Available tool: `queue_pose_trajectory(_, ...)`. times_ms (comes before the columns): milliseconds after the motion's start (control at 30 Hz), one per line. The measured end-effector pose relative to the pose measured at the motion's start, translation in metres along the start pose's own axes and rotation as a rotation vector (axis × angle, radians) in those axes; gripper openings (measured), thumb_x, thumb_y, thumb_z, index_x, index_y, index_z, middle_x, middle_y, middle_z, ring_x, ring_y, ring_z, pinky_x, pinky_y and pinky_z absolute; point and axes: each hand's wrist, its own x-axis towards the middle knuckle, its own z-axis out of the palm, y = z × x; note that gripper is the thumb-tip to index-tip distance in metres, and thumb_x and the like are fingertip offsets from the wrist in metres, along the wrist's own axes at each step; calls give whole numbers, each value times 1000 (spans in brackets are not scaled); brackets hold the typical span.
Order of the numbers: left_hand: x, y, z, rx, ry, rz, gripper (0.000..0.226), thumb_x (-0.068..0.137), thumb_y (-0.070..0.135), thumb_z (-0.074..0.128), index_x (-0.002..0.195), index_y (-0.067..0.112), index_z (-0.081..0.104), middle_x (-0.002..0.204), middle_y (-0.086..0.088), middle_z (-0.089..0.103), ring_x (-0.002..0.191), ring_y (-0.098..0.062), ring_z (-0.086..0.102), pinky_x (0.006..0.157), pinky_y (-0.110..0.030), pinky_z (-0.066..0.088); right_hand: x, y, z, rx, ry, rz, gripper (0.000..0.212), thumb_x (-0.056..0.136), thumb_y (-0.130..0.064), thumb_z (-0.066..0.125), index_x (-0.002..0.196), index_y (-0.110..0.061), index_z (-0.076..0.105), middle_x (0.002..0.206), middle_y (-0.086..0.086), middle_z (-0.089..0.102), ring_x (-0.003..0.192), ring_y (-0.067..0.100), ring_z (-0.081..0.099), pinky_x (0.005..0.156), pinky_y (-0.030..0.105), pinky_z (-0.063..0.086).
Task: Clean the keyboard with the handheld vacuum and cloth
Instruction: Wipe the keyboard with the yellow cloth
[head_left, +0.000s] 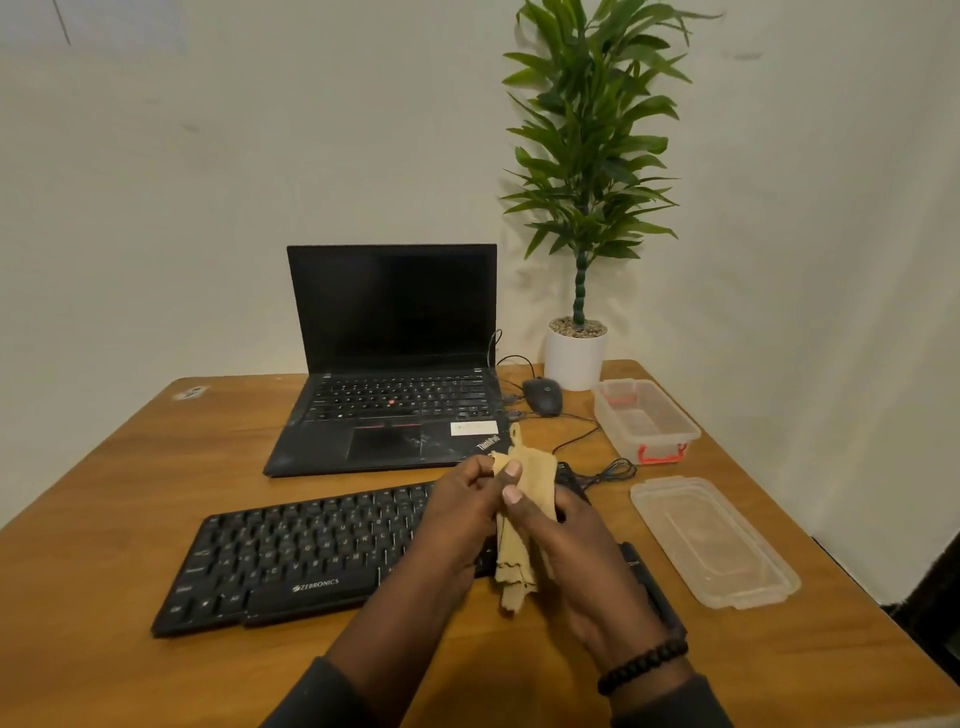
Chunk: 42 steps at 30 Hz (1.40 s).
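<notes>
Cloth (524, 525): tan, crumpled, held upright between both hands above the right end of the keyboard; lower end hangs free with a dark stitched edge

Left hand (457, 512): fingers (511, 469) curled onto the cloth's left side, thumb pressed to its upper part

Right hand (571, 540): fingers wrapped behind the cloth, thumb (514, 494) on its front; beaded bracelet (644, 662) at the wrist

Keyboard (306, 551): black, marked ZEBRONICS, flat on the wooden surface (130, 467), set at a slight angle, right end hidden by the hands

Dark slim object (654, 587): lies on the surface just right of the right hand, partly covered; whether it is the handheld vacuum cannot be told

Laptop (395, 358): black, lid open, screen dark, behind the keyboard

Mouse (543, 396): black, wired, right of the laptop

Potted plant (576, 358): white pot, back right

Clear container (644, 418): orange latch, uncovered, near the pot

Clear lid (714, 540): flat on the surface, in front of the container
</notes>
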Motion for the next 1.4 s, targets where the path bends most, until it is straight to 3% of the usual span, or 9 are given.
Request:
queue_pose_trajectory(200, -1, 18, -14, 48, 9, 71, 20, 97, 24, 61, 113, 12, 66, 103, -8, 73, 83, -15, 69, 64, -27, 54, 0, 9, -9, 961, -57, 207, 37, 96, -21, 55, 130, -5, 54, 121, 23, 65, 117, 40, 58, 97, 59, 46)
queue_pose_trajectory(367, 4, 25, -23, 185, -38, 23, 22, 96, 32, 62, 103, 13, 68, 90, -2, 73, 73, -10, 67, 61, -25, 52, -9, 7, 8, 950, -170, 262, 42, 89, -24, 60, 126, -4, 57, 119, 23, 66, 113, 40, 60, 93, 55, 50)
queue_pose_trajectory(533, 16, 19, -37, 530, 100, 187, 27, 95, 42, 59, 110, 20, 63, 108, -2, 68, 97, -18, 65, 90, -42, 56, 3, -1, -2, 981, 7, 125, 34, 96, -21, 54, 128, -13, 52, 123, 20, 65, 117, 37, 58, 102, 57, 41)
queue_pose_trajectory(633, 20, 12, -50, 1006, -73, 188, 87, 76, 58, 75, 145, 20, 38, 147, -3, 43, 131, -21, 45, 106, -40, 44, 23, -19, -19, 780, 246, 5, 20, 97, -20, 54, 117, -17, 53, 120, 11, 64, 111, 27, 60, 101, 49, 45)
queue_pose_trajectory(733, 29, 7, -59, 1470, -311, 121, 135, 62, 67, 80, 158, 18, -1, 165, -6, 5, 150, -30, 8, 122, -49, 14, 51, -32, -26, 199, 422, -139, 23, 99, -24, 51, 123, -23, 52, 109, 0, 63, 96, 15, 59, 84, 37, 49)
queue_pose_trajectory(833, 35, 10, -61, 1609, -422, 68, 139, 64, 64, 81, 158, 15, -9, 166, -7, -5, 151, -31, -1, 121, -47, 4, 78, -24, -25, -537, 381, -162, 34, 101, -29, 44, 131, -16, 52, 119, 5, 63, 104, 22, 58, 89, 36, 46)
queue_pose_trajectory(967, 46, 17, -63, 1693, -444, 22, 133, 59, 68, 82, 156, 16, 8, 162, -7, 18, 147, -30, 21, 121, -46, 21, 94, 2, -16, -1205, 9, -34, 52, 103, -36, 37, 145, -6, 34, 152, 14, 35, 141, 28, 30, 109, 37, 34)
queue_pose_trajectory(1167, 59, 20, -69, 1818, -438, 90, 133, 54, 80, 75, 156, 18, 16, 160, -5, 27, 143, -27, 30, 118, -45, 27, 79, 9, -12, -1289, -7, -73, 60, 104, -36, 33, 152, -3, 17, 161, 12, 14, 148, 27, 12, 119, 39, 12)
queue_pose_trajectory(1400, 63, 18, -70, 1905, -447, 137, 135, 52, 88, 67, 156, 17, 18, 159, -5, 29, 142, -28, 30, 120, -43, 22, 60, 24, 3, -1401, 9, -253, 50, 104, -33, 33, 150, -13, 28, 158, 5, 27, 145, 22, 24, 115, 32, 23)
